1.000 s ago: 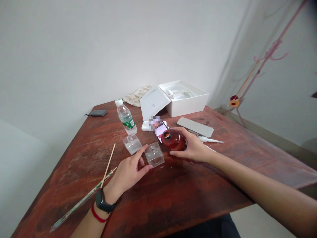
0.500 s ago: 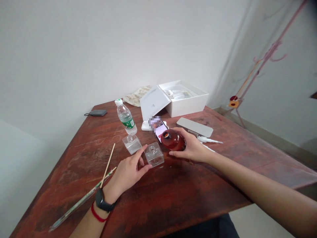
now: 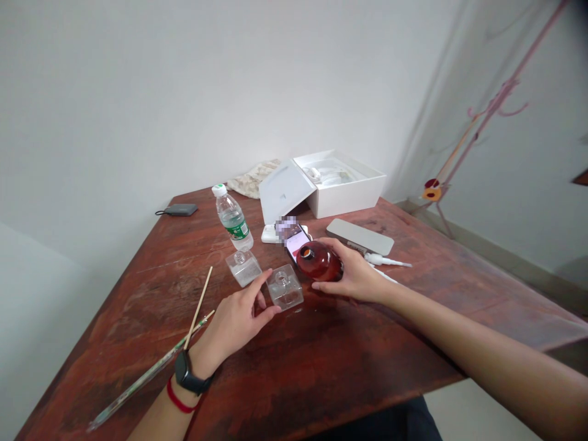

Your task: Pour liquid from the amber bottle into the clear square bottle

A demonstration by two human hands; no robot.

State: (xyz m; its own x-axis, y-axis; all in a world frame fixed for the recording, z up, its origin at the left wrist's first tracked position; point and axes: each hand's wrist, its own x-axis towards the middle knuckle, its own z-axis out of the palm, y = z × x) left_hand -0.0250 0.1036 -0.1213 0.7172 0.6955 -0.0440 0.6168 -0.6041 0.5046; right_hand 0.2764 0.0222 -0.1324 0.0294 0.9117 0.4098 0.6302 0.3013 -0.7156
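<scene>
In the head view, my right hand (image 3: pixel 356 269) is wrapped round a brown glass bottle (image 3: pixel 316 263), open at the neck and tilted to the left. The bottle's mouth is above and to the right of a small clear square bottle (image 3: pixel 285 294), which has no cap on. My left hand (image 3: pixel 241 315) steadies this clear bottle from its left side, index finger at the far corner and thumb at the near edge. A second clear square bottle (image 3: pixel 244 269), with clear liquid in it, stands just left of the first. The underside of the brown bottle is hidden by my right hand.
Behind stand a water bottle (image 3: pixel 236 223), a phone (image 3: pixel 296 236) and an open white box (image 3: pixel 351 196). A grey case (image 3: pixel 361 236) and a white dropper (image 3: pixel 386 260) lie at right. Wooden sticks (image 3: pixel 199 306) and a wrapped pack (image 3: pixel 138 389) lie at left, a grey pouch (image 3: pixel 180 210) farther back.
</scene>
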